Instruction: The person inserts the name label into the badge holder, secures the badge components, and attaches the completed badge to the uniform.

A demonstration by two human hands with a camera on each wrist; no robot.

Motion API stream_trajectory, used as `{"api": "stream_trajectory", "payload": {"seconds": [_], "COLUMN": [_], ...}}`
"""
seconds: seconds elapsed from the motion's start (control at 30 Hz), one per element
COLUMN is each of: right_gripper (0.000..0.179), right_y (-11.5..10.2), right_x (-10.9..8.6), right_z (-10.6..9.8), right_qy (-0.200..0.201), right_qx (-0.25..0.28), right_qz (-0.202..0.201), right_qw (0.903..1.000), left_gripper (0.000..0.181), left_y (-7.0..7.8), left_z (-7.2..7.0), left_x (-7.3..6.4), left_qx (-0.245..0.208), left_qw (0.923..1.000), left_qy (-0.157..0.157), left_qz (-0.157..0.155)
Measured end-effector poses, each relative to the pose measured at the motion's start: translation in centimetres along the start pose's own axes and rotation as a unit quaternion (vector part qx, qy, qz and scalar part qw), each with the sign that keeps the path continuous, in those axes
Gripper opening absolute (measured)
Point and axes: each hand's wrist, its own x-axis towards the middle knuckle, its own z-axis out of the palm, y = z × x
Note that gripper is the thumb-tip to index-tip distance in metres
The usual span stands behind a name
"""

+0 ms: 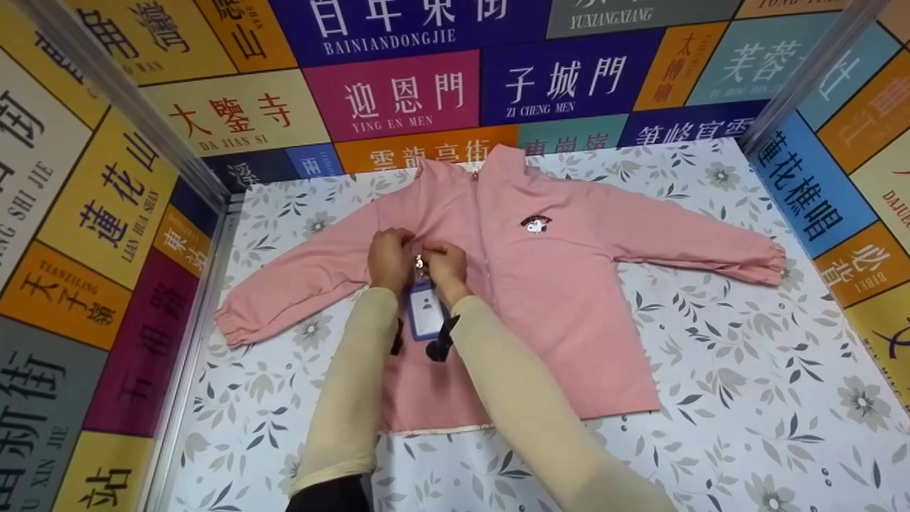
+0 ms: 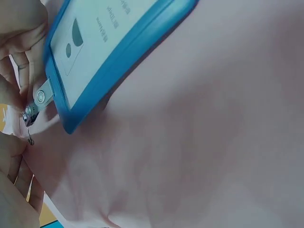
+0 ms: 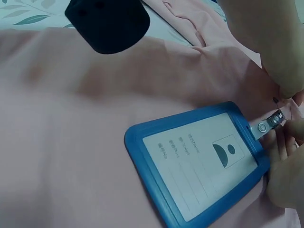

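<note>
A pink zip jacket [image 1: 561, 327] lies spread flat with its sleeves out to both sides. On its left front rests a blue-framed badge holder [image 3: 199, 161] with a white card, a clear strap and a metal clip [image 3: 274, 118]. A thin open pin [image 2: 30, 135] sticks out from the clip toward the cloth. My right hand [image 1: 446, 269] pinches the clip between thumb and fingers. My left hand [image 1: 389, 262] pinches the jacket cloth beside the pin, its fingertips close to the pin's tip.
The table [image 1: 753, 398] has a white covering with grey leaves and flowers. Panels with coloured Chinese lettering [image 1: 398, 96] stand behind and at both sides, with metal posts [image 1: 810, 71] at the corners. A small cartoon patch [image 1: 535, 225] sits on the jacket's other front.
</note>
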Motion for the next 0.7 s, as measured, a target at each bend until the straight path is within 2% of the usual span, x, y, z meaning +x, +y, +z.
{"api": "stream_trajectory", "payload": {"seconds": [0.17, 0.4, 0.57, 0.7], "right_gripper": [0.022, 0.021, 0.02, 0.02], "right_y": [0.07, -0.07, -0.14, -0.11], "right_x": [0.05, 0.08, 0.1, 0.09], "right_z": [0.01, 0.02, -0.02, 0.07], "right_qy": [0.006, 0.012, 0.012, 0.014], "right_qx": [-0.007, -0.037, -0.072, -0.077], "right_qz": [0.001, 0.001, -0.006, -0.007], "right_qw": [1.0, 0.9992, 0.9973, 0.9969], "left_gripper": [0.015, 0.014, 0.013, 0.013], "left_y": [0.15, 0.2, 0.1, 0.2], "left_z": [0.0, -0.04, 0.02, 0.03], "left_x": [-0.11, -0.14, -0.08, -0.12], "left_qx": [0.005, -0.004, 0.01, 0.021], "left_qw": [1.0, 1.0, 0.9999, 0.9995], "left_qy": [-0.002, 0.001, 0.006, 0.014], "left_qz": [-0.004, 0.007, 0.011, 0.021]}}
